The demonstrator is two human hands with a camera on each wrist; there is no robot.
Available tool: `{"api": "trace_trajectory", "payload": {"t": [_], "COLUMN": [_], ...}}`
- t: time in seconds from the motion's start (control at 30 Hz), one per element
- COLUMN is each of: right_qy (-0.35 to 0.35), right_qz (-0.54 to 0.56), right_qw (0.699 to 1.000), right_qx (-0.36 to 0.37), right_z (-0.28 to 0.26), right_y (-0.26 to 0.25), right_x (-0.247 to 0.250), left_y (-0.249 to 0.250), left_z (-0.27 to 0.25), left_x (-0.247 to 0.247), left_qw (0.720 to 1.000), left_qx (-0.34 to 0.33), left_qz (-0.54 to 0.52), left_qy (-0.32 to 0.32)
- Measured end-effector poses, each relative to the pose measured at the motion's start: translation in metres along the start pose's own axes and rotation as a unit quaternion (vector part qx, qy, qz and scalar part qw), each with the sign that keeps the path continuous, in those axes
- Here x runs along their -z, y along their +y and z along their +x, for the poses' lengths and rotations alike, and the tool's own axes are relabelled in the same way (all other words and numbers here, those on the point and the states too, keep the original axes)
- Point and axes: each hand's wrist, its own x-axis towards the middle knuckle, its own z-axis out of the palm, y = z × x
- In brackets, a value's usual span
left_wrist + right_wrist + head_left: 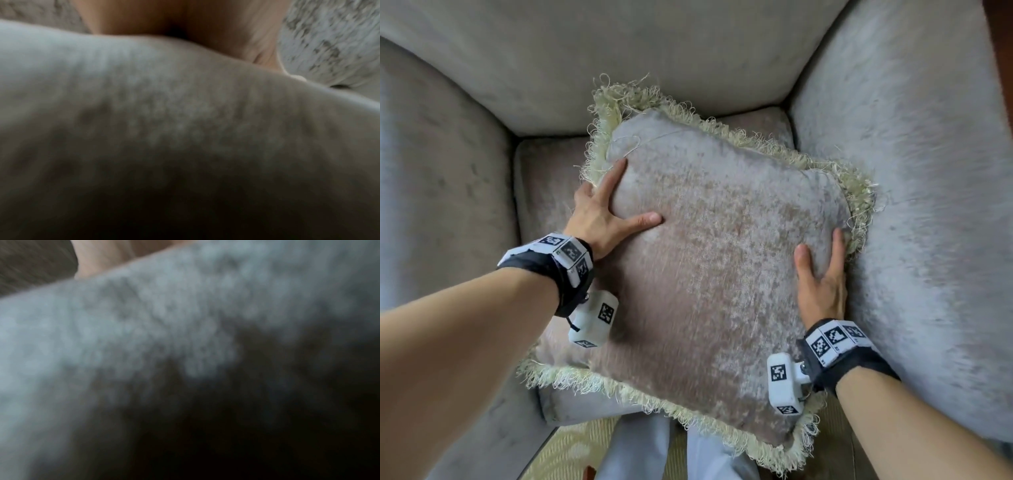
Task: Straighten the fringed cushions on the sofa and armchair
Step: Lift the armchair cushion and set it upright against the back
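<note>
Armchair [914, 154] first: its fringed cushion [722, 257] lies skewed on the seat, right edge against the arm. Turn it square, then lean it on the backrest. Your left hand [602, 219] and right hand [822, 281] clasp its side edges, thumbs on top, fingers [616, 178] spread.

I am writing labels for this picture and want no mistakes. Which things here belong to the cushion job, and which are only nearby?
Part of the job:
- fringed cushion
- left hand, gripping its left edge
- right hand, gripping its right edge
- armchair that it sits in

Only nearby:
- patterned rug
- the person's legs
</note>
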Motion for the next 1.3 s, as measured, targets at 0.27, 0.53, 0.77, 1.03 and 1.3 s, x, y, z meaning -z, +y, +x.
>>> {"api": "trace_trajectory", "payload": {"t": [0.27, 0.53, 0.77, 1.03, 1.3], "right_qy": [0.021, 0.051, 0.057, -0.030, -0.024], "right_qz": [0.022, 0.119, 0.128, 0.051, -0.032], "right_qw": [0.995, 0.936, 0.887, 0.914, 0.948], "right_qx": [0.094, 0.328, 0.439, 0.402, 0.316], "right_z": [-0.007, 0.002, 0.044, 0.097, 0.068], "right_y": [-0.019, -0.148, -0.246, -0.237, -0.249], "right_x": [0.006, 0.022, 0.004, -0.036, -0.006], "left_y": [0.008, 0.003, 0.008, 0.006, 0.021], "left_z": [-0.026, -0.064, -0.043, 0.014, -0.014], "left_x": [0.020, 0.097, 0.131, 0.115, 0.130], "left_qw": [0.992, 0.946, 0.880, 0.923, 0.941], "left_qx": [-0.074, -0.147, -0.220, -0.165, -0.090], "left_qz": [-0.098, -0.207, -0.268, -0.210, -0.126], "left_qy": [0.020, 0.202, 0.325, 0.278, 0.300]}}
